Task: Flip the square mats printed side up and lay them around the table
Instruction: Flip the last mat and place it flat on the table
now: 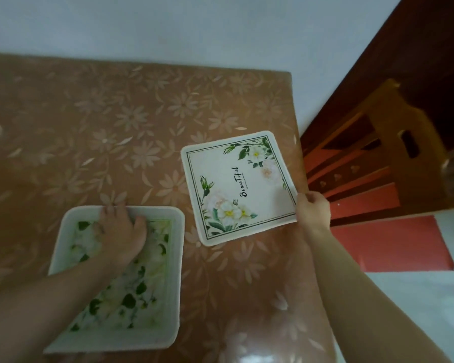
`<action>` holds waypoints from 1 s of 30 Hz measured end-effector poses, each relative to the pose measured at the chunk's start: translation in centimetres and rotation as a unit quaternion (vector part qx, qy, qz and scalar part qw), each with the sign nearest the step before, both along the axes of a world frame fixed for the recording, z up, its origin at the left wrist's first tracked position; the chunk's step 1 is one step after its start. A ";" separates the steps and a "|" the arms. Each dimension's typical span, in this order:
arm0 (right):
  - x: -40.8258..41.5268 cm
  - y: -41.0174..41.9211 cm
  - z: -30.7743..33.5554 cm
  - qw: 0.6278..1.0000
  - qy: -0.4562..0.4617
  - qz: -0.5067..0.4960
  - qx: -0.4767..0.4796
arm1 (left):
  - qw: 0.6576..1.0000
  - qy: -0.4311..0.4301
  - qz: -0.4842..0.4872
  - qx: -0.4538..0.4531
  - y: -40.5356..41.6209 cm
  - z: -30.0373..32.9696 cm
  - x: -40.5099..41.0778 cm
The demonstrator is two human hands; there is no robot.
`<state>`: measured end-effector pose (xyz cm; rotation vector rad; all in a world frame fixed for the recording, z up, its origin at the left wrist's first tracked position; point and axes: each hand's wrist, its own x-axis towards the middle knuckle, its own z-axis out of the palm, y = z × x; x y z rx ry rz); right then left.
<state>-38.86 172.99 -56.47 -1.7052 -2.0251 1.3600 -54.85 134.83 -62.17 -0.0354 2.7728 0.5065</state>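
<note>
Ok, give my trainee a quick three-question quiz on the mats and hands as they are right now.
1. True or false: the mat with the word "Beautiful" lies printed side up.
2. Which hand pinches that mat's corner? A) left hand B) right hand
3. What does the left hand rest on?

Key:
1. True.
2. B.
3. The leafy-print mat near the table's front edge, palm flat on it; a wooden chair stands off to the right.

Two square mats [238, 188] [147, 305], two hands [122, 229] [313, 209], one table [89, 127], one wooden chair [393, 142]
</note>
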 end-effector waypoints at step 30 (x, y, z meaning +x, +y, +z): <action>0.8 1.8 -0.9 0.969 0.068 -0.039 -0.233 | 0.806 -0.231 0.238 0.491 15.5 5.3 -4.6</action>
